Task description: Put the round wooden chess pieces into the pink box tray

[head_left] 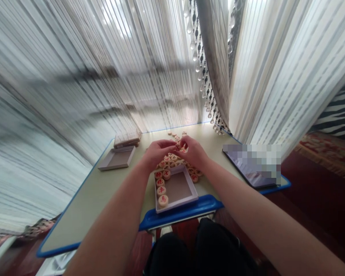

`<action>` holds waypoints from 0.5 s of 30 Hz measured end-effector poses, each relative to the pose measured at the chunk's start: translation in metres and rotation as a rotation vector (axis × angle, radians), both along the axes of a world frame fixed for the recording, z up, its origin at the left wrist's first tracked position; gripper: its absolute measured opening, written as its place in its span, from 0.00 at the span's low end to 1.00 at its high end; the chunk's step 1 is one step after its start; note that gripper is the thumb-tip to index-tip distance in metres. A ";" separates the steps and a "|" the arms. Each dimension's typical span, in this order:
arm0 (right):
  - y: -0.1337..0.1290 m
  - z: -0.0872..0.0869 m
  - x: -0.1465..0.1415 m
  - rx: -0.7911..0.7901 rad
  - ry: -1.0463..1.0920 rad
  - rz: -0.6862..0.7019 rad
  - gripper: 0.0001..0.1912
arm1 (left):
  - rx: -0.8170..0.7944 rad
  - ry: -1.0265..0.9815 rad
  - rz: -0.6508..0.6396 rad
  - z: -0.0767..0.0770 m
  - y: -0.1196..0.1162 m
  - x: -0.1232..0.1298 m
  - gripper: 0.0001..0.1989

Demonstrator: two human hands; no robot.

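My left hand [160, 150] and my right hand [193, 152] meet above the middle of the table, fingertips closed around a round wooden Chinese chess piece [177, 147]. Fingers partly cover that piece. Beneath and behind the hands lies a heap of loose Chinese chess pieces [172, 163], some hidden by my hands. In front of me is a shallow open box [194, 191]. Several pieces with red characters form a column along its left side, with a piece [166, 174] beside the column near the top.
Another shallow box part [115, 167] sits at the table's left, with a brown package [127, 138] behind it. A dark-edged tablet [247, 172], partly pixelated, lies at the right. The table [103, 195] has a blue rim; string curtains [161, 76] hang behind it.
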State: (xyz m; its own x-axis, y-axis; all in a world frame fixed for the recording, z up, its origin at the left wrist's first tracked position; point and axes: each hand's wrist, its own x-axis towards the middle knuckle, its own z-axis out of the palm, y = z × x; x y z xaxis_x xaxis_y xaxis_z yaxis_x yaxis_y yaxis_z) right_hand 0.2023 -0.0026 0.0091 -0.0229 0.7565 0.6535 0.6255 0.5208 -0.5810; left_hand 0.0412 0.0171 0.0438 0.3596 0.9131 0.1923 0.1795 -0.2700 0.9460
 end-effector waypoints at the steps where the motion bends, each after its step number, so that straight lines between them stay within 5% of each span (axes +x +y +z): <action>1: -0.001 0.001 0.000 0.010 0.002 0.027 0.13 | 0.004 0.005 0.006 0.001 -0.001 -0.001 0.19; 9: -0.007 0.006 -0.001 0.050 -0.012 0.094 0.08 | 0.041 0.068 0.011 0.001 0.001 -0.005 0.19; 15: -0.018 0.010 0.005 -0.027 -0.146 0.058 0.10 | 0.463 0.586 0.313 0.010 -0.011 -0.011 0.14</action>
